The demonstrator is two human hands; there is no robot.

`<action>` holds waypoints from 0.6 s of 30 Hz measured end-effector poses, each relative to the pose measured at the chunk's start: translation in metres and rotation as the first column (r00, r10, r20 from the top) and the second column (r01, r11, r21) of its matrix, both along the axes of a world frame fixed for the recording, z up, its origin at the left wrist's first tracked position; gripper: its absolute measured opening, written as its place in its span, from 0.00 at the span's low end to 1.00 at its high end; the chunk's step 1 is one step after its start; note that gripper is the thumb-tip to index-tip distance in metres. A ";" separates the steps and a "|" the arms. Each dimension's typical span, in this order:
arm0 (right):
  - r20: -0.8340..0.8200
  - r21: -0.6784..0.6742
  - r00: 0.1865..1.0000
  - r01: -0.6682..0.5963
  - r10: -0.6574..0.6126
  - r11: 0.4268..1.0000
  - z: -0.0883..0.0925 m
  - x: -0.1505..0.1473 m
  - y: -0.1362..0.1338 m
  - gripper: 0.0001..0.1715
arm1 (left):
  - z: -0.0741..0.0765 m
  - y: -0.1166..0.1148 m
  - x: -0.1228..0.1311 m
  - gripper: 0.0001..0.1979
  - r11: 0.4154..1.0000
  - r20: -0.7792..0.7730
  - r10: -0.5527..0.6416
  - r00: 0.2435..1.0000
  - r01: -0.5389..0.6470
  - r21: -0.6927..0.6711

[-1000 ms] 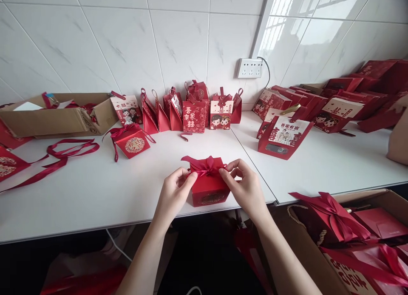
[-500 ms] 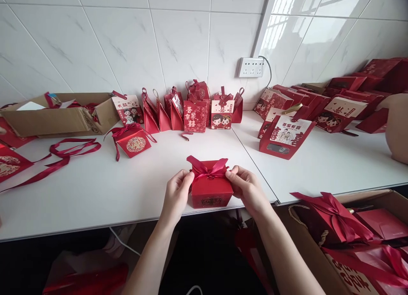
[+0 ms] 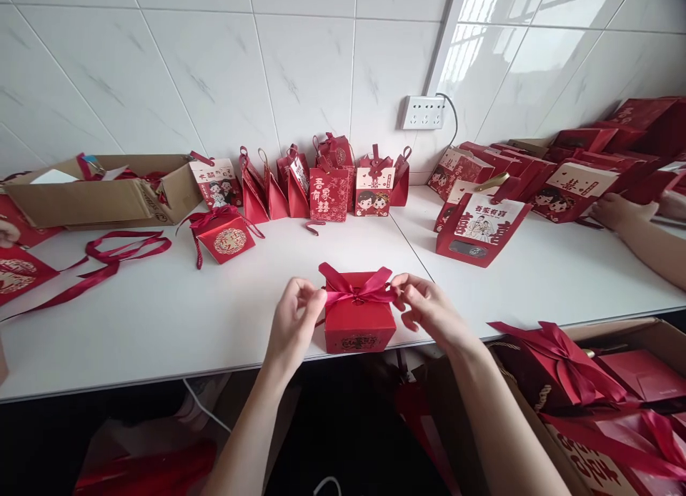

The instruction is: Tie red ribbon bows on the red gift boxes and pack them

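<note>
A red gift box (image 3: 360, 324) with a dark round print stands at the front edge of the white table (image 3: 241, 317). Across its top lies a tied dark-red ribbon bow (image 3: 358, 293). My left hand (image 3: 297, 314) pinches the bow's left end between thumb and forefinger. On the other side, my right hand (image 3: 426, 303) pinches the right end, its remaining fingers loosely curled. Behind and to the left sits a finished-looking red box (image 3: 228, 240) with a gold emblem, a bow and twisted cord.
Several small red gift bags (image 3: 328, 196) line the tiled wall. A cardboard box (image 3: 80, 203) stands at left near a loose ribbon (image 3: 107, 264). Another carton (image 3: 643, 331) holds ribboned boxes at right. A co-worker's hand (image 3: 624, 211) is among the bags; another person's fingers (image 3: 8, 233) show at far left.
My right hand has shifted slightly right and its fingers have loosened from the box's side. At right, a co-worker's arm now reaches to the bags; fingers have appeared at far left.
</note>
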State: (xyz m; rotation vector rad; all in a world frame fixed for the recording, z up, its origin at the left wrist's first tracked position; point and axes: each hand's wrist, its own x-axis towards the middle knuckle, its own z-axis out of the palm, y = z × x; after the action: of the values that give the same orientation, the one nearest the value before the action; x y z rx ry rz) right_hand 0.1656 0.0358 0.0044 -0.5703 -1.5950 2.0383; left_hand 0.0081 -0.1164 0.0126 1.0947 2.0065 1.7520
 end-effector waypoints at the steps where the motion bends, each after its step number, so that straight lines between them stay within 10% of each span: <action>1: 0.029 0.054 0.999 0.014 -0.016 0.998 0.004 -0.001 0.004 0.27 | 0.006 0.000 0.000 0.11 0.998 -0.135 0.055 0.989 -0.051 0.031; 6: 0.178 0.215 0.983 0.011 -0.050 0.977 0.022 -0.017 0.014 0.25 | 0.028 0.011 0.007 0.05 0.999 -0.645 -0.051 0.762 0.040 -0.032; 18: 0.154 0.339 0.983 0.040 -0.097 0.940 0.031 -0.039 0.018 0.18 | 0.032 0.016 0.006 0.06 0.950 -0.580 -0.272 0.768 0.118 -0.289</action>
State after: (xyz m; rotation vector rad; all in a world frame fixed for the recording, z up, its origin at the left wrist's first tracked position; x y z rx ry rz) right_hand 0.1264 0.0538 0.0352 -0.6721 -1.9396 1.6514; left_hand 0.0137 -0.1008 0.0449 1.8893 2.2508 1.0794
